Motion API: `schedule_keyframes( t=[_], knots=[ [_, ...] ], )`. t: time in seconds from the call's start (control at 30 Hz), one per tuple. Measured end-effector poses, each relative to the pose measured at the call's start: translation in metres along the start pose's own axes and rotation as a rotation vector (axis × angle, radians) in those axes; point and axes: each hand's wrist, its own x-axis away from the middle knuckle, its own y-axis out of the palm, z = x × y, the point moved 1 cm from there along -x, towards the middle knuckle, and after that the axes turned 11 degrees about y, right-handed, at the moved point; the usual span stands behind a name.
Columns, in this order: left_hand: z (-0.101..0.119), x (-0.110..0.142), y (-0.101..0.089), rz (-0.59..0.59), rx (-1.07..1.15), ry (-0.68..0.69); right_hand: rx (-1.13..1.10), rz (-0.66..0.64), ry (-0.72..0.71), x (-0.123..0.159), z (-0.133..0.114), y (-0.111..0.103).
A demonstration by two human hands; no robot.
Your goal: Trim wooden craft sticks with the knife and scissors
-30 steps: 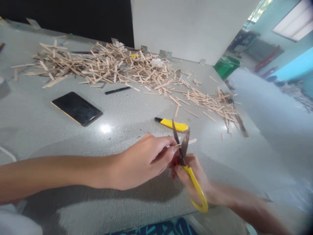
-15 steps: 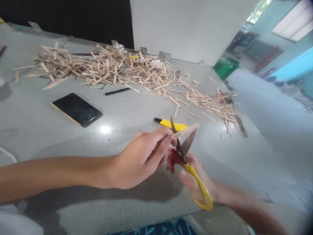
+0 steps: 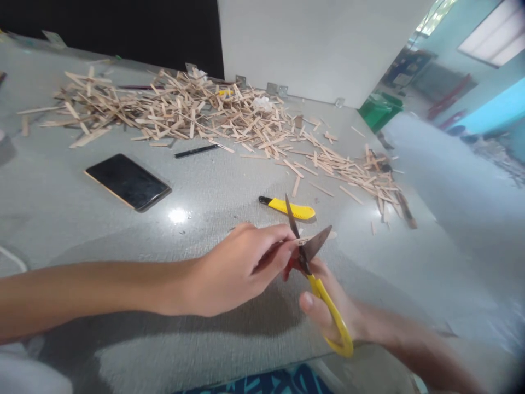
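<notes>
Through the head view I take the yellow cutter [image 3: 302,211] as my landmark: the wooden stick [image 3: 303,240] is just on the wearer's side of it, long axis running left to right, crossing between the spread blades of the scissors [image 3: 304,261], partly hidden by one. The left hand [image 3: 250,265] is nearer, pinching the stick's left end between thumb and fingers, back upward, forearm nearly level from left of the cutter. The right hand [image 3: 342,301] grips the scissors by the yellow handle, forearm angling up from below and right of the cutter.
</notes>
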Motion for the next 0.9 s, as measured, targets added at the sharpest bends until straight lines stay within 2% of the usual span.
schedule_keyframes(
  t=[0.37, 0.57, 0.9],
  knots=[
    [-0.0002, 0.0011, 0.0018, -0.005, -0.008, -0.025, 0.044, -0.078, 0.030, 0.0030, 0.0001, -0.0053],
    [0.0011, 0.0010, 0.0032, -0.014, -0.015, -0.035, 0.089, -0.080, 0.044, 0.0029, -0.0024, -0.0067],
    [-0.0018, 0.0001, 0.0017, -0.026, 0.009, -0.022, 0.064, 0.013, 0.005, 0.0018, 0.0065, -0.0021]
  ],
)
